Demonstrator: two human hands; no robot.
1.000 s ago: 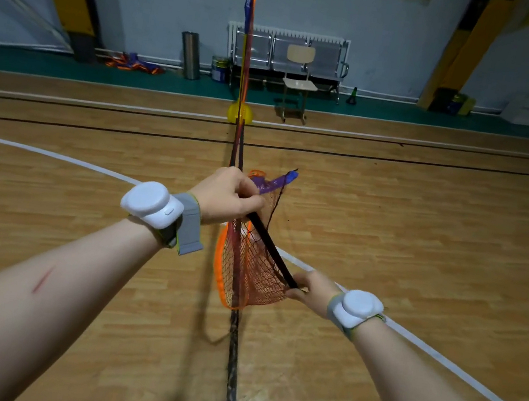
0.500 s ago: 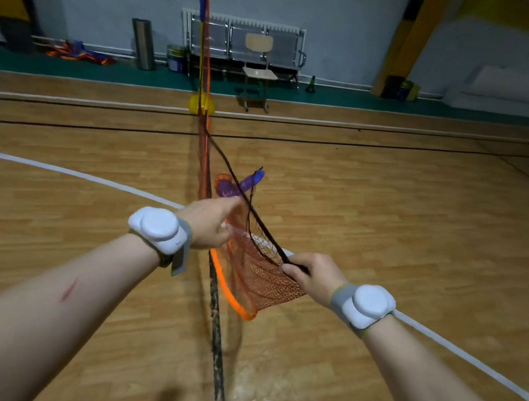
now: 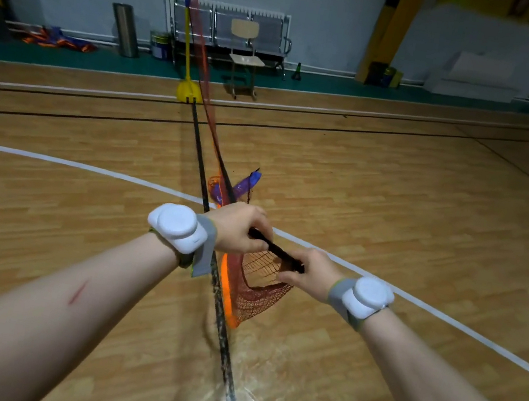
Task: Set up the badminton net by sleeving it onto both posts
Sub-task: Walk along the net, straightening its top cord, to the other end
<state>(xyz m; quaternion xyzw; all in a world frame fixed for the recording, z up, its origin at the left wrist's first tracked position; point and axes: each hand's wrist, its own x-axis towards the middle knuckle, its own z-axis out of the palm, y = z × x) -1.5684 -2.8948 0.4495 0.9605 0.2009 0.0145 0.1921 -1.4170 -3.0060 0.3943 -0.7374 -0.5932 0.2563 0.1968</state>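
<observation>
An orange-red badminton net with an orange edge band and a purple sleeve end bunches between my hands. A thin black post runs through it. My left hand grips the post and net from above. My right hand is shut on the post's near end, close to the left hand. The rest of the net stretches away to the far yellow post on its yellow base. A black base rod lies along the floor beneath.
Wooden court floor with a white curved line. At the far wall stand a bench of metal seats, a chair, a metal bin and folded orange-blue cloth.
My hands have drawn closer together on the black post. The left hand slid down the post toward the right hand, and the net bunched lower.
</observation>
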